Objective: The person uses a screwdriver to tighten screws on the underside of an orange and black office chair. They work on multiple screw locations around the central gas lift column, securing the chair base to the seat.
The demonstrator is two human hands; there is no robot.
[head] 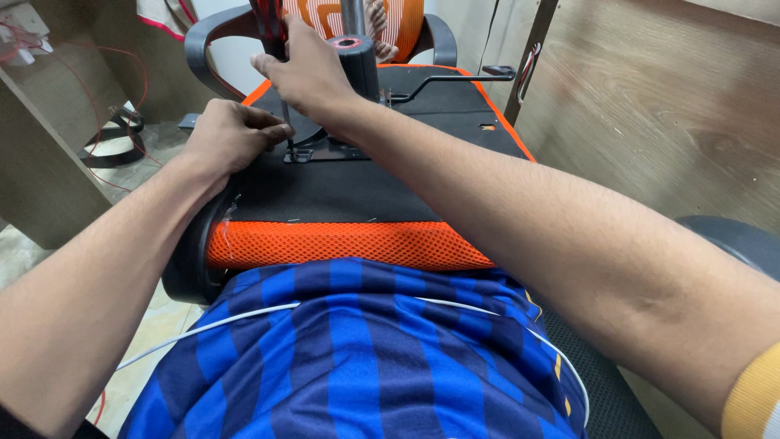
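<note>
An upturned office chair seat (341, 191), black underneath with orange mesh edging, lies in front of me against my blue striped shirt. My right hand (305, 73) grips the red-and-black handle of a screwdriver (268, 24), whose shaft runs down to the black metal plate (325, 146) under the seat. My left hand (231, 134) rests on the seat's left side with fingertips pinched at the screwdriver's tip. A black cylinder post (357, 61) stands up from the plate just right of my right hand.
A black armrest (215, 36) curves at the back left and a lever (451, 79) sticks out to the right. Wooden panels (650, 106) stand on the right, a wooden board (41, 162) on the left. A white cable (211, 325) crosses my shirt.
</note>
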